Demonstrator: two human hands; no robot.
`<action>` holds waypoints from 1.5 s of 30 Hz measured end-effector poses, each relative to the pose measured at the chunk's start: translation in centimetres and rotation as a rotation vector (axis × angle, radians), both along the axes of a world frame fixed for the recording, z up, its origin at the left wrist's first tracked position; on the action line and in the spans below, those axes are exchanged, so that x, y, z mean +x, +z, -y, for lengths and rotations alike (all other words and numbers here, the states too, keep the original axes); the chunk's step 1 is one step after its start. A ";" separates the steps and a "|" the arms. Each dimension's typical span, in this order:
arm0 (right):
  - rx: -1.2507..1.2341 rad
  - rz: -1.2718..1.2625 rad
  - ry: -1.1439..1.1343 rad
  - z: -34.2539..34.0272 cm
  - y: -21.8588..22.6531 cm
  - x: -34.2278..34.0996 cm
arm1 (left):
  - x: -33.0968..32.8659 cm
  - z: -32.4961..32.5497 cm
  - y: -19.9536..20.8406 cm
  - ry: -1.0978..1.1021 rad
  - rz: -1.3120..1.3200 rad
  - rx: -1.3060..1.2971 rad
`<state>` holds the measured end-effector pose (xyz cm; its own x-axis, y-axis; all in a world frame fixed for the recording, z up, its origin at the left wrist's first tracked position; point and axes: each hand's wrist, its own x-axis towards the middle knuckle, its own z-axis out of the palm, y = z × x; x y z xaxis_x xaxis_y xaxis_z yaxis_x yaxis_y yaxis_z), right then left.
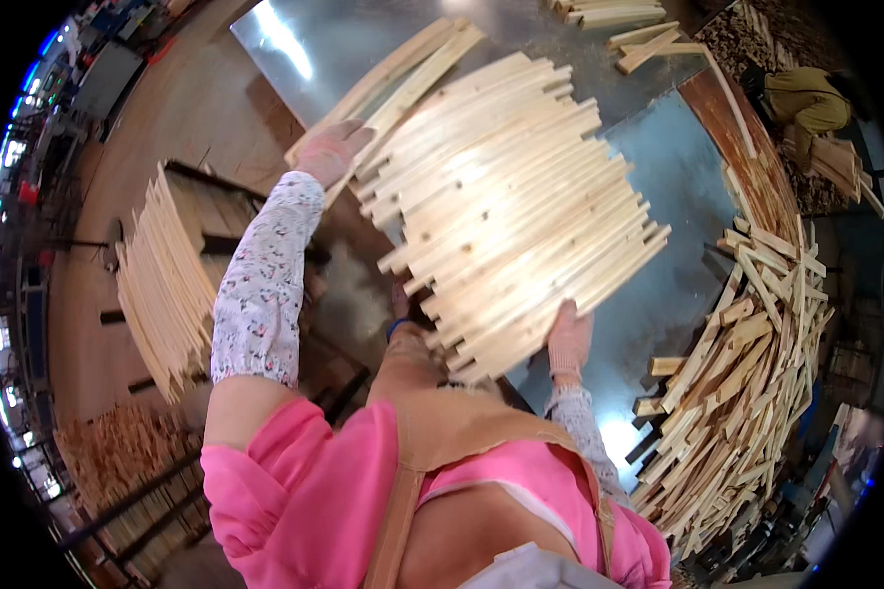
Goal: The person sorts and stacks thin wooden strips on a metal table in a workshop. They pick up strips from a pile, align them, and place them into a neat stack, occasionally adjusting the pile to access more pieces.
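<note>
A broad layer of pale wooden strips lies side by side on the metal table, their ends uneven. My left hand, in a light pinkish glove, grips wooden strips at the layer's far left side. Near it, a few loose strips lie at a slight angle, with a gap between them. My right hand, gloved alike, holds the near right edge of the layer; part of its fingers is hidden by the wood.
A shiny metal table carries the strips. A large heap of short wooden pieces lies at right. Stacked strips rest on a dark rack at left. Another person bends over wood at far right.
</note>
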<state>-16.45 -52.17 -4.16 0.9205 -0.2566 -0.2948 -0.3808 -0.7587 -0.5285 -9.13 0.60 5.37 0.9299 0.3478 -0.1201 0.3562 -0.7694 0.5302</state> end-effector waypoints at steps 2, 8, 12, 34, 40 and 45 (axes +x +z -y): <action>0.045 0.046 -0.060 -1.7 0.1 0.1 | 3.0 -7.5 -0.9 -0.012 -0.057 -0.048; -0.054 -0.044 -0.126 -1.5 -1.2 0.3 | 10.1 -14.3 -6.1 -0.198 -0.230 -0.018; -0.159 0.091 -0.157 -0.6 -3.9 -0.9 | 10.9 -10.7 -7.1 -0.107 -0.295 -0.142; -0.491 -0.139 0.175 0.3 -5.8 0.5 | -29.0 -24.9 5.6 1.089 -0.097 0.226; -0.148 -0.309 -0.077 -3.0 -0.5 0.1 | -33.9 -29.4 -7.5 1.261 -0.226 0.286; -0.401 0.101 0.452 3.8 -7.3 0.6 | -31.8 -29.6 -11.2 1.130 -0.287 0.298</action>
<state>-15.87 -56.02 -11.49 0.9824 0.0930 -0.1618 0.0624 -0.9808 -0.1846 -40.95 30.19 -5.83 0.0341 0.9982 -0.0489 0.9842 -0.0250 0.1755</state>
